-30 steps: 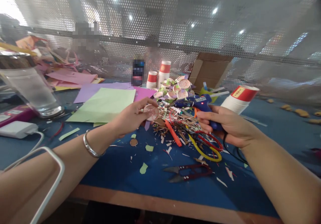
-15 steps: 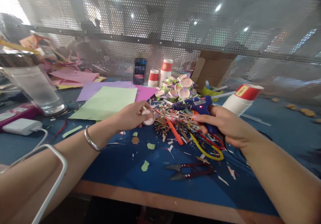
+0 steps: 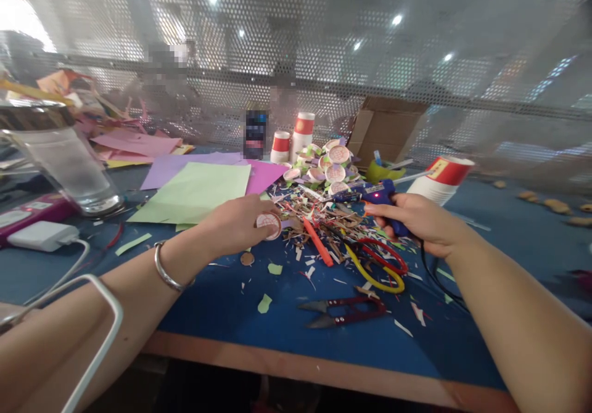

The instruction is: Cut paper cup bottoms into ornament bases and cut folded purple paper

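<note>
Lowering since a second ago: your left hand pinches the disc near the worktop; right hand grips the glue gun.

No legible text, seemingly.

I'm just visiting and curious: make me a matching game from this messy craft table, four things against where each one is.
Things:
1. blue glue gun
2. small round disc
3. dark red snips
4. green paper sheet

Places:
a. lying near the table's front edge
b. in the left hand
c. in the right hand
d. flat on a purple sheet

Pairs: 1-c, 2-b, 3-a, 4-d
</note>
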Demonstrator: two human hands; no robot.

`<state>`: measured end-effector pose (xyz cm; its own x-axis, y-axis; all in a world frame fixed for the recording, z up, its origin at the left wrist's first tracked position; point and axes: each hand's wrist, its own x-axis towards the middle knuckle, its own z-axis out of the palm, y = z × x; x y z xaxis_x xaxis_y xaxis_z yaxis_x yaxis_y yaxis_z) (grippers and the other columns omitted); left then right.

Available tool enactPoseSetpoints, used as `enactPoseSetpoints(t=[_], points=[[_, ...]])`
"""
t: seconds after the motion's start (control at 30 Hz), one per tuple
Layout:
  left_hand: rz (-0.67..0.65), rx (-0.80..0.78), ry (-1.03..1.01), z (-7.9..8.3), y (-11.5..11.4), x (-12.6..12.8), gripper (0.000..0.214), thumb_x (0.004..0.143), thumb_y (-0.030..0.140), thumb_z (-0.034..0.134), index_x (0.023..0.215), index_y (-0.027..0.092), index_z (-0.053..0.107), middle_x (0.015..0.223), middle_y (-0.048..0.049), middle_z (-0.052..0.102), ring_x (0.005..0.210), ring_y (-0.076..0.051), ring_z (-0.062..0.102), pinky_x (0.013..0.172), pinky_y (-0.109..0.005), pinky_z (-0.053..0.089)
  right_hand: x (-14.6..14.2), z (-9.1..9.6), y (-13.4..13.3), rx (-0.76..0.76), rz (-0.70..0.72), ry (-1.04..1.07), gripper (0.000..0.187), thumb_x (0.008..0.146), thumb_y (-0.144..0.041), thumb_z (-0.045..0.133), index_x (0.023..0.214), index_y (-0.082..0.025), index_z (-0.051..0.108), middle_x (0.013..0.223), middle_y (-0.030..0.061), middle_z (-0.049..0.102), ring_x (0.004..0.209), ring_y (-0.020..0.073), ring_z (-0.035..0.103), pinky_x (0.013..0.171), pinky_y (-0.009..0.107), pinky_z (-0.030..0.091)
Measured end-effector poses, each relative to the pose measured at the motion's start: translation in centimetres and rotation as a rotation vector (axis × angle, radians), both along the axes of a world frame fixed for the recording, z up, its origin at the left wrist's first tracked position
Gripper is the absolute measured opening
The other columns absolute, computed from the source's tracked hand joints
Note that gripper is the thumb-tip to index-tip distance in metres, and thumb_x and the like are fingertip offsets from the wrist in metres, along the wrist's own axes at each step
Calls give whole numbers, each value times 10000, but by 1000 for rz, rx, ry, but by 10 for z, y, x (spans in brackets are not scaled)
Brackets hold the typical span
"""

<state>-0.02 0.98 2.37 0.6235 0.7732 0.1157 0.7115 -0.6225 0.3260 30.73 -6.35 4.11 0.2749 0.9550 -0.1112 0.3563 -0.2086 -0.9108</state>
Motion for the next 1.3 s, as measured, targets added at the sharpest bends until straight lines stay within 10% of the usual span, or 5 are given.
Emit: enactPoseSetpoints(t=[0.37, 0.9, 1.3], points=[[120, 359, 134, 11, -24, 15, 380, 957, 355, 453, 1212, 174, 670, 1182, -155, 620, 1131, -347, 553, 876, -442, 470, 22, 0, 4, -51, -73, -93, 325, 757, -241, 827, 596, -176, 553, 515, 0, 553, 424, 94, 511, 359, 201, 391], [-145, 262, 104, 13, 9, 124, 275, 814, 117, 586, 1018, 122, 769, 1091, -188, 696, 1131, -329, 599, 884, -407, 495, 40, -1, 6, 5, -100, -86, 254, 750, -274, 847, 679, -158, 633, 524, -12, 567, 405, 91, 510, 360, 212, 434], [-28, 81, 31, 12, 24, 118, 197, 793, 232, 605, 855, 168, 781, 756, -57, 726, 746, -197, 645, 672, -276, 462, 38, 4, 3, 27, -75, -15, 254, 761, -257, 817, 641, -170, 610, 562, -1, 583, 423, 81, 517, 356, 191, 406]])
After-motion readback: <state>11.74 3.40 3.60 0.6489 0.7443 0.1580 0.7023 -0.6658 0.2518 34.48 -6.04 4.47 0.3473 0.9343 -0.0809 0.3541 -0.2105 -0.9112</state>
